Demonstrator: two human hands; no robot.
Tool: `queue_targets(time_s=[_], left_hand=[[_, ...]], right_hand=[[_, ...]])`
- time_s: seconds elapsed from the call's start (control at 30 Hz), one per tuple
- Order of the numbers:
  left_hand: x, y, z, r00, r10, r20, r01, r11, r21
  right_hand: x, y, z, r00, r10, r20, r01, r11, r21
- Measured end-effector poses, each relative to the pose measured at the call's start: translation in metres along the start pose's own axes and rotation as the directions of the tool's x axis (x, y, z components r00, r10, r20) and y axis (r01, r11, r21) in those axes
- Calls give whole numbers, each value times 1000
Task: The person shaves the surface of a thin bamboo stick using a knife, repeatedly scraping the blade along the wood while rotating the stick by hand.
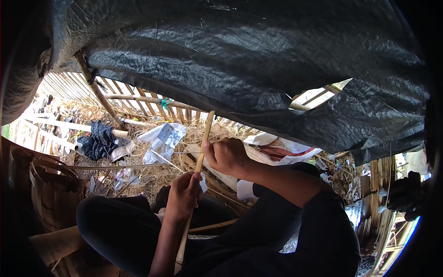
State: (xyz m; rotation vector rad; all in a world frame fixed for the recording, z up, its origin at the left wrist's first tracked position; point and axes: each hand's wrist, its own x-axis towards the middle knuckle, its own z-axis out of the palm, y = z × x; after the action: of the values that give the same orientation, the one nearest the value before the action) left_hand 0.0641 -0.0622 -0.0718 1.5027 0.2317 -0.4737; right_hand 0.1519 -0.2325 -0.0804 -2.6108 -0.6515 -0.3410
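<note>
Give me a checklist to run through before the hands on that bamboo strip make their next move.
1. Left hand closed around the bamboo strip: ok.
2. Right hand at the strip, above the left: ok.
3. Right hand's hold on anything else: cannot tell, its curled fingers hide it.
4. Strip's upper end clear of the black sheet: cannot tell, they overlap in view.
5. Ground ahead free of litter: not ok, plastic packaging lies there.

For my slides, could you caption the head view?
Left hand around a pale strip, right hand against it higher up, black tarp beyond.
</note>
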Motion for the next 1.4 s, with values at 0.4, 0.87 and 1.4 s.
queue_targets(time_s=[0.4, 0.87, 1.4], left_hand=[[-19, 31, 3, 990, -88, 110, 128, 887, -444], [-11, 17, -1, 948, -163, 275, 306, 707, -637], [-11, 16, 0, 961, -141, 238, 261, 747, -611]], right_hand=[[30, 121, 24, 770, 599, -218, -616, 787, -12], [47, 56, 2, 967, 127, -221, -175, 960, -216], [4, 7, -7, 950, -221, -222, 239, 970, 55]])
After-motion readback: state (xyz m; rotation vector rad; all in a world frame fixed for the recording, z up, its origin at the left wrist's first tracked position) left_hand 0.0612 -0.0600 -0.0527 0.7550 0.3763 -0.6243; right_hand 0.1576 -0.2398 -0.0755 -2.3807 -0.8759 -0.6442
